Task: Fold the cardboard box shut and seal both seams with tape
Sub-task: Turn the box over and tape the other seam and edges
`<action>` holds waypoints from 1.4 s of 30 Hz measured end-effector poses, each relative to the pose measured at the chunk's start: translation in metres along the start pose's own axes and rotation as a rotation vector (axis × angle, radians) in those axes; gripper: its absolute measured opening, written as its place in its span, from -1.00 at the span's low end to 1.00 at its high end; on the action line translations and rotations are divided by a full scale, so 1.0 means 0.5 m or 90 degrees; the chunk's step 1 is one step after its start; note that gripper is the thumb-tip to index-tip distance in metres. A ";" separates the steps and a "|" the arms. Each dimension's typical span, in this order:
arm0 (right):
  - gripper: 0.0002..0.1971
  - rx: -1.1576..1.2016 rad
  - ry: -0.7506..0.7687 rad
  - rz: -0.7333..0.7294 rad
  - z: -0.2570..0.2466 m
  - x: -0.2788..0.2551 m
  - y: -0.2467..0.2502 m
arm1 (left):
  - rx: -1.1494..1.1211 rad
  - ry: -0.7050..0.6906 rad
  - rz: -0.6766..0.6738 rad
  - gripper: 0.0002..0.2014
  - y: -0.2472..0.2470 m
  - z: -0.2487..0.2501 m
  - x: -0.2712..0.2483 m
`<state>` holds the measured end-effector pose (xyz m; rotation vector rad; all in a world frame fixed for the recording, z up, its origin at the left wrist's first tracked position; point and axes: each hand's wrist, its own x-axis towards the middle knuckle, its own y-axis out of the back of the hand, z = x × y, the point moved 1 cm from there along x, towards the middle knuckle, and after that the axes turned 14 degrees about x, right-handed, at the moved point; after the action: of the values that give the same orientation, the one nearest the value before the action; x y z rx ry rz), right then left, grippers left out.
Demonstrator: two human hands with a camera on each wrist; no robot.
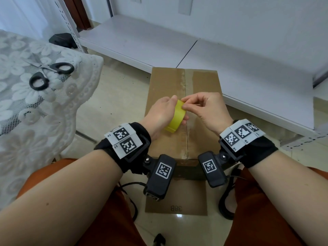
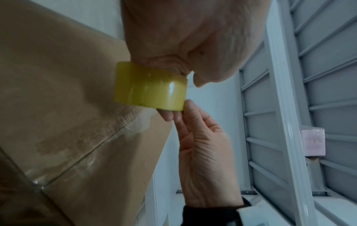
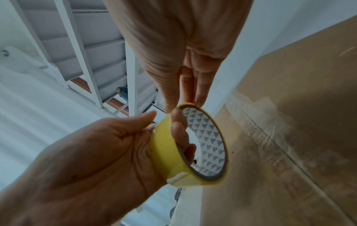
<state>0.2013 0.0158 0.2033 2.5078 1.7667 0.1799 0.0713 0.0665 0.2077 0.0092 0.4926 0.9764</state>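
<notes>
The cardboard box [image 1: 182, 110] stands on the floor between the person's knees, its top flaps folded flat and meeting along a centre seam [image 1: 185, 96] that runs from 12 to 6 o'clock in the head view. Clear film and torn paper fibres already lie along that seam; whether this is fresh tape cannot be told. The box contents are hidden by the closed flaps. The roll of yellow tape [image 1: 175, 118] is held just above the box top, near the seam. The left hand [image 1: 159, 114] grips the roll, fingers hooked through the core and thumb on the outer wrap. The right hand [image 1: 204, 110] has its thumb and fingers closed in a pinch at the roll's upper edge, at about 1 o'clock on the roll, apparently picking for the loose end; whether the end is lifted cannot be told. The roll is judged light and rigid, with a glossy, slippery outer face, so the core is the secure hold. The tape end will be thin and sticky and prone to folding on itself; pinch it at its corner. The box is judged light but bulky, with flaps likely to spring up. Scissors [image 1: 48, 73] lie on the lace cloth [image 1: 26, 107] at 10 o'clock.
</notes>
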 end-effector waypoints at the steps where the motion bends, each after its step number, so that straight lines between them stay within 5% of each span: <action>1: -0.89 -0.016 0.006 0.000 0.001 0.001 -0.002 | 0.016 -0.014 0.004 -0.68 0.002 0.000 -0.001; 6: -0.91 -0.221 0.068 -0.042 0.010 -0.007 -0.012 | 0.068 -0.040 -0.010 -0.71 0.004 -0.004 -0.005; 13: -0.94 -0.237 0.120 -0.035 0.006 -0.007 -0.007 | 0.058 -0.010 -0.040 -0.68 0.010 -0.005 0.000; 20: -0.91 -0.405 0.232 -0.057 0.010 -0.019 -0.016 | 0.025 0.002 -0.061 -0.78 0.007 -0.003 -0.003; 32: -0.98 -0.058 -0.004 -0.024 0.000 -0.006 -0.002 | 0.008 0.027 -0.095 -0.76 0.010 0.000 -0.011; 42: -0.92 -0.202 0.061 0.008 0.012 -0.010 -0.017 | 0.012 -0.005 -0.096 -0.86 0.004 0.001 -0.014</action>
<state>0.1926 0.0138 0.1961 2.3182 1.6050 0.5433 0.0665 0.0621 0.2115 -0.0068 0.4884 0.8244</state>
